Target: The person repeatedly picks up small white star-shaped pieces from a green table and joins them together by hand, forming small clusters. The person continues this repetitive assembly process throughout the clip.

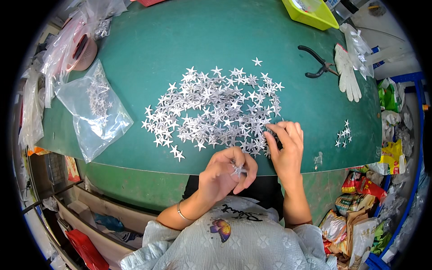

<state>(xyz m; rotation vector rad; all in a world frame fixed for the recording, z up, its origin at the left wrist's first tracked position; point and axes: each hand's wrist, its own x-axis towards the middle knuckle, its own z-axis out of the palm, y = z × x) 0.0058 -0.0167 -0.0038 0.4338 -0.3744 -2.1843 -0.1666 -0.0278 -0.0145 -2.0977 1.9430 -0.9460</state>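
Note:
A broad heap of small silver starfish-shaped pieces (211, 108) lies in the middle of the green table. My left hand (220, 173) is at the table's front edge, palm turned up, its fingers curled around silver starfish pieces (237, 170). At the heap's right edge is my right hand (289, 146). Its thumb and index finger are bent close together at the nearest pieces, and what lies between their tips is too small to make out. A lone starfish piece (257, 61) sits beyond the heap.
To the left lies a clear plastic bag (96, 121) with more starfish pieces, near a pink basket (84, 54). At right are black-handled pliers (318, 63), a white glove (346, 74) and a small starfish cluster (344, 135). A yellow-green basket (312, 15) stands far right.

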